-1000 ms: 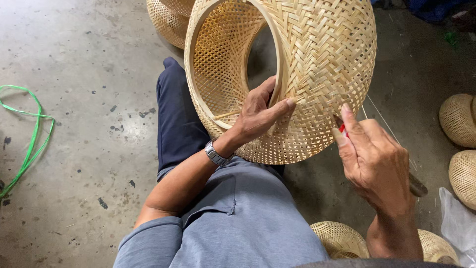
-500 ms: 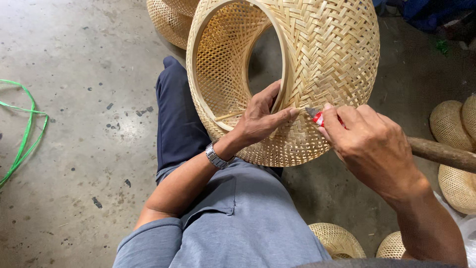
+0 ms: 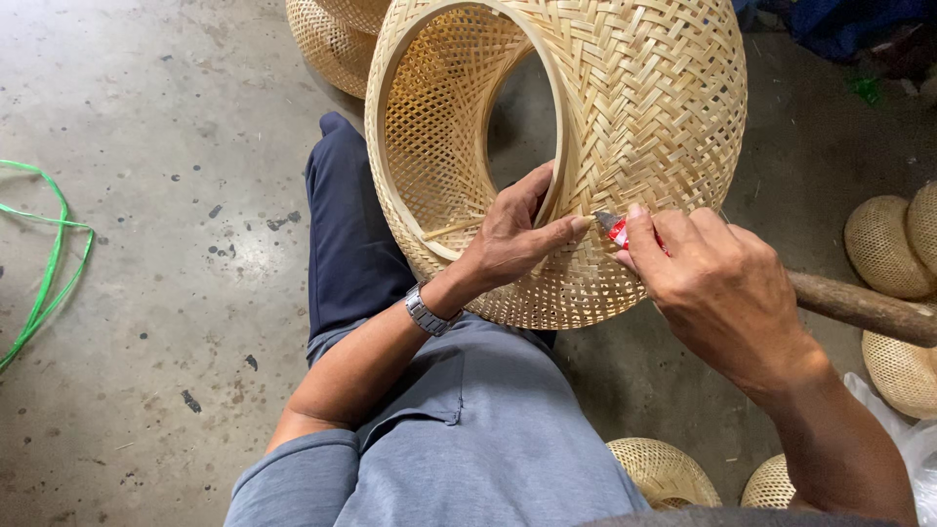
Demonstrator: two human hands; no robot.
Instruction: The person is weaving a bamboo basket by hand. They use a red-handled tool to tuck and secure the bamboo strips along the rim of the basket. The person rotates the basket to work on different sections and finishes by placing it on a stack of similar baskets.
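Note:
A large woven bamboo shade (image 3: 644,107), round and hollow with a wide open rim, rests on my lap. My left hand (image 3: 512,234) grips its rim, fingers inside and thumb laid across the weave. A metal watch sits on that wrist. My right hand (image 3: 717,283) holds a small red-handled blade (image 3: 613,227) with its tip against the weave, right beside my left thumb. My legs in dark blue and grey trousers stretch out under the shade.
More woven bamboo pieces lie around: behind the shade (image 3: 327,39), at the right (image 3: 883,244), and near my knees (image 3: 664,473). A wooden handle (image 3: 859,307) lies at the right. A green strap (image 3: 44,263) loops on the concrete floor at the left.
My right hand moved left with the blade, from clear of the shade to its tip touching the weave by my left thumb. The left hand kept its grip on the rim.

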